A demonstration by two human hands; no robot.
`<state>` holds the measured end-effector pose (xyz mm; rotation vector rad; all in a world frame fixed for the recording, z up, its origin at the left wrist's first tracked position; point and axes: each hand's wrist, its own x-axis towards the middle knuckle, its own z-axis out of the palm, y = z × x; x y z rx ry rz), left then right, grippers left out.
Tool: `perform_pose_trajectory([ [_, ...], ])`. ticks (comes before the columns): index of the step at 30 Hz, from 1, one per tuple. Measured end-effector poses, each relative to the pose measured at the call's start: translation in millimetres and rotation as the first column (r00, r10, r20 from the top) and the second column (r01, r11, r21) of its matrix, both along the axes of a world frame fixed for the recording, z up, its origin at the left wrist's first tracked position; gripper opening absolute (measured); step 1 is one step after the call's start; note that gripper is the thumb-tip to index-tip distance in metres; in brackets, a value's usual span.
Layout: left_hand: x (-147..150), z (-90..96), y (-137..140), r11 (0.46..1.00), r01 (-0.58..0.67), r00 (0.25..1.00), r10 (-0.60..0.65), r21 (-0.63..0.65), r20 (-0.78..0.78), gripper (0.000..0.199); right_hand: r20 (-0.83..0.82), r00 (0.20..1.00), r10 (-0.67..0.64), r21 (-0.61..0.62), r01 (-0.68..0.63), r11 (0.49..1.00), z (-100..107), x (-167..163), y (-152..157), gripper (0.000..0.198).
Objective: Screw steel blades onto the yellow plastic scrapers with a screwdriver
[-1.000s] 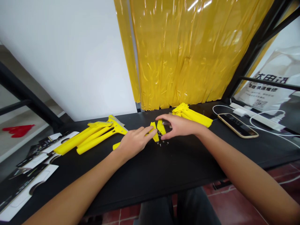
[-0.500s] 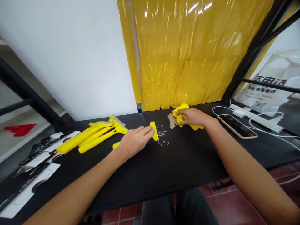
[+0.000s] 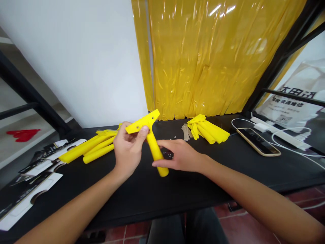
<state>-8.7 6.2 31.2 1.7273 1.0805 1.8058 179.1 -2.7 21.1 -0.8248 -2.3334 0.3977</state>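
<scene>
My left hand [image 3: 130, 144] pinches the head of a yellow scraper [image 3: 154, 147], thumb in front, and holds it tilted above the table. Two small holes show in the scraper's flat head; no blade is visible on it. Around the lower handle is my right hand [image 3: 181, 156], its thumb across the front and its index finger at the handle's edge. More yellow scrapers [image 3: 87, 149] lie to the left, partly behind my left hand. A second pile of yellow scrapers [image 3: 212, 130] is at the right, beside some thin greyish-brown strips [image 3: 186, 132]. Small metal screws [image 3: 175, 137] are partly hidden by my right hand.
A phone [image 3: 259, 141] lies at the right by a white power strip [image 3: 286, 135] and white cables. White and black cardboard sleeves [image 3: 33, 200] are stacked at the left. Behind the black table [image 3: 142, 200] hang a yellow plastic curtain [image 3: 203, 61] and a white panel [image 3: 76, 61].
My left hand has lifted a scraper off the table, its head turned up. My right hand has left the right-hand pile and come over to the scraper's handle.
</scene>
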Motion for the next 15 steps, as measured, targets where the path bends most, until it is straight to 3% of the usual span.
perform_pose_trajectory([
  [3, 3, -11.1, 12, 0.979, 0.159, 0.986, -0.15, -0.13, 0.077, 0.033, -0.086, 0.984, -0.154, -0.039, 0.151, 0.988, -7, -3, 6, 0.039],
  [6, -6, -16.6, 33, 0.947, 0.222, 0.974, -0.225, -0.231, 0.013, 0.031, -0.103, 0.934, -0.341, -0.033, 0.339, 0.94, 1, 14, 25, 0.035],
  [8, -20, -12.5, 47, 0.966, 0.1, 0.976, -0.142, -0.238, -0.165, 0.034, -0.043, 0.876, -0.48, 0.066, 0.481, 0.874, 11, 41, 41, 0.029],
  [9, -29, -8.3, 54, 0.977, -0.012, 0.947, -0.057, -0.213, -0.316, 0.032, -0.004, 0.821, -0.571, 0.139, 0.566, 0.812, 16, 58, 49, 0.026],
  [10, -40, -3.2, 60, 0.978, -0.114, 0.872, 0.016, -0.173, -0.489, 0.028, 0.034, 0.736, -0.676, 0.186, 0.66, 0.728, 19, 76, 57, 0.025],
  [13, -79, 10.1, 73, 0.941, -0.337, 0.514, 0.163, -0.024, -0.842, 0.02, 0.207, 0.467, -0.86, 0.218, 0.835, 0.506, 23, 129, 76, 0.03],
  [15, -104, 12.3, 81, 0.912, -0.408, 0.412, 0.146, -0.039, -0.899, 0.017, 0.342, 0.353, -0.871, 0.193, 0.88, 0.433, 18, 154, 85, 0.036],
])
